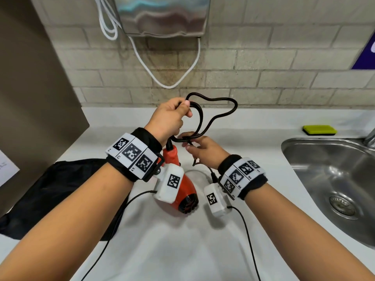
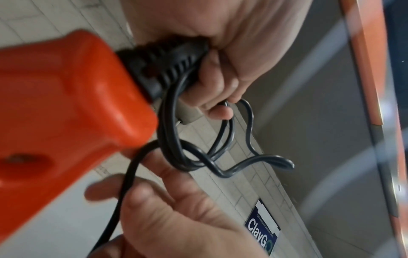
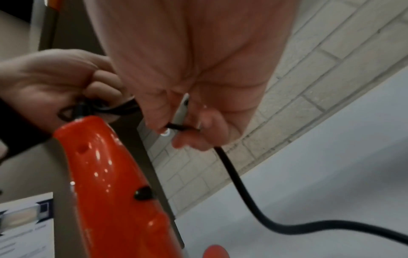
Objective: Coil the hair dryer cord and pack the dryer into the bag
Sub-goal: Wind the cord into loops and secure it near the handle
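An orange-red hair dryer [image 1: 183,191] hangs over the white counter, its handle [image 2: 66,108] [image 3: 110,183] pointing up toward my hands. My left hand [image 1: 168,120] [image 2: 216,57] grips several loops of its black cord [image 1: 215,116] [image 2: 198,157] where the cord leaves the handle. My right hand [image 1: 199,149] [image 3: 183,122] pinches a further stretch of the cord just below the loops; from there the cord [image 3: 276,221] trails down to the counter. A black bag [image 1: 52,189] lies flat on the counter at the left, beneath my left forearm.
A steel sink [image 1: 332,179] is set into the counter at the right, with a yellow-green sponge [image 1: 319,130] behind it. A metal wall unit [image 1: 162,15] with white cables hangs on the brick wall ahead. A brown panel [image 1: 30,88] stands at the left.
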{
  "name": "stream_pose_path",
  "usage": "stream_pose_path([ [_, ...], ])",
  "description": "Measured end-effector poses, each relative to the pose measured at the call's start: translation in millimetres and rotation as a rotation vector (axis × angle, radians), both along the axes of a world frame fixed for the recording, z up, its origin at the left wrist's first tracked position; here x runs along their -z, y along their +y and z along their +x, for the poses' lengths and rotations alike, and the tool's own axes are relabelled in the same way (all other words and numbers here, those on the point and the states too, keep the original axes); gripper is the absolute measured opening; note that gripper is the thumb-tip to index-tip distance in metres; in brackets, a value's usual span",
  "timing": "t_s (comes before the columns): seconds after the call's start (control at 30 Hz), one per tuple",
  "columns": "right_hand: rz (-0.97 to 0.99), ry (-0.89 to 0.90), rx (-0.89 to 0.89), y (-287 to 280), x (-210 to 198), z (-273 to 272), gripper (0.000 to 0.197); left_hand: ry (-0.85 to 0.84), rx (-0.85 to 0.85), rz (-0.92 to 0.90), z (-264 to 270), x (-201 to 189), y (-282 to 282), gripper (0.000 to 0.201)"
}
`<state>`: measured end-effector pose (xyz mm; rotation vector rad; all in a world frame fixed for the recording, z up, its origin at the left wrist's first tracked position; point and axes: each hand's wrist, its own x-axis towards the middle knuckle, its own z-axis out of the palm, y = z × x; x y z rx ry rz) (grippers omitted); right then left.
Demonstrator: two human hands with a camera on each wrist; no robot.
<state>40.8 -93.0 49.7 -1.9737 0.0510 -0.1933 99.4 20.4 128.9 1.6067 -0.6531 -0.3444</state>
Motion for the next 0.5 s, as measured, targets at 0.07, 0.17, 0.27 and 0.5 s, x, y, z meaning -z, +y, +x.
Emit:
stream_pose_path([
  [0.07, 0.067, -0.084, 0.161, -2, 8, 4, 0.023, 0.008, 0.024, -0.006, -1, 0, 0, 0.019],
  [0.17, 0.047, -0.031, 0.387, -20, 30, 5, 0.019, 0.044, 0.014, -0.051, 0, -1, 3, 0.019],
  [0.27, 0.031, 0.347, 0.481, -45, 63, -7, 0.029, 0.088, -0.029, -0.085, 4, -2, 8, 0.022],
  [0.5, -0.128, 0.474, 0.398, -48, 61, -13, 0.021, 0.076, -0.023, -0.070, 4, -1, 8, 0.026],
])
